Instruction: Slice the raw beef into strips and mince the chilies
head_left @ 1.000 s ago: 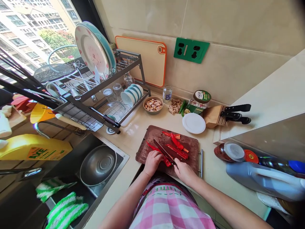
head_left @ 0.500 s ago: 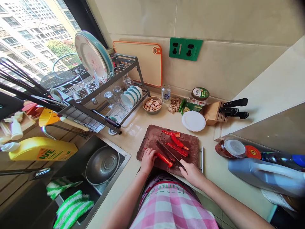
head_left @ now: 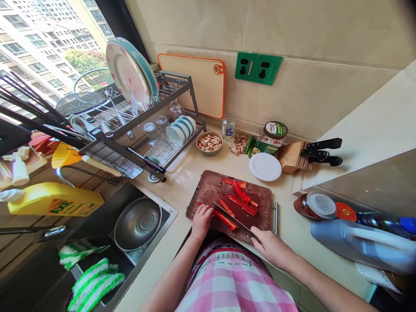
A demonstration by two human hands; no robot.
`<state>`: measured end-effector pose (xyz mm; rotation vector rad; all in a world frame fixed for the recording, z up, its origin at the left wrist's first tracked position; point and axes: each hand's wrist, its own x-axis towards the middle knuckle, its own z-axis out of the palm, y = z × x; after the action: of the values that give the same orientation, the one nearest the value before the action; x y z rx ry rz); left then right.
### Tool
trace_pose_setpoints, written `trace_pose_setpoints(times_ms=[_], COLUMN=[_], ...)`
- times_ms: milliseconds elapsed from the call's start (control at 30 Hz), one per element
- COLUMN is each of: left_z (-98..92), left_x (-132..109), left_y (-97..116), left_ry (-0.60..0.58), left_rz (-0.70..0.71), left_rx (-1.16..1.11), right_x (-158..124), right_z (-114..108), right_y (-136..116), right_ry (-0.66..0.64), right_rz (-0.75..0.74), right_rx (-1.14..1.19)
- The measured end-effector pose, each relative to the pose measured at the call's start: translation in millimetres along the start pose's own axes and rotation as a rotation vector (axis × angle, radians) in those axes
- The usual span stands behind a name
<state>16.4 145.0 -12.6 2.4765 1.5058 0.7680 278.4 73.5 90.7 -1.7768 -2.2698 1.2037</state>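
Note:
My left hand [head_left: 202, 221] is closed with its fingers pressed on the left end of a red chili pepper [head_left: 230, 224] at the near edge of a brown cutting board [head_left: 208, 184]. In my right hand [head_left: 269, 243] is the handle of a kitchen knife [head_left: 242, 226]. Its blade lies slantwise along that pepper, the tip close to my left fingertips. A narrow red strip [head_left: 227, 208] rests just beyond the blade. Farther up the board are a split pepper half [head_left: 242, 204], a whole-looking red pepper [head_left: 240, 190] and another opened piece [head_left: 231, 182].
Behind the board stand a bowl of garlic [head_left: 209, 143], ginger [head_left: 239, 144], green chilies [head_left: 249, 145] and a white plate [head_left: 265, 167]. A knife block [head_left: 292, 157] and bottles [head_left: 360, 242] are on the right. Left are a dish rack [head_left: 169, 160] and a sink holding a wok [head_left: 138, 224].
The knife has moved toward me and now lies over the pepper under my left hand. A strip that the blade partly covered now shows on its far side. The view shifted slightly.

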Motion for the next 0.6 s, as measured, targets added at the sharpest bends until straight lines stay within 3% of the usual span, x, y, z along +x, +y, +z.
trace_pose_setpoints(times_ms=[200,600], left_z=[-1.0,3.8], left_x=[2,-1], left_y=[0,-2], left_ry=[-0.014,0.014], left_rz=[0.002,-0.027], left_rx=[-0.018,-0.023], right_x=[8,29], right_z=[-1,-2], right_y=[0,-10], right_ry=[-0.037,-0.074], right_rz=[-0.002,0.021], right_rx=[-0.081,-0.022])
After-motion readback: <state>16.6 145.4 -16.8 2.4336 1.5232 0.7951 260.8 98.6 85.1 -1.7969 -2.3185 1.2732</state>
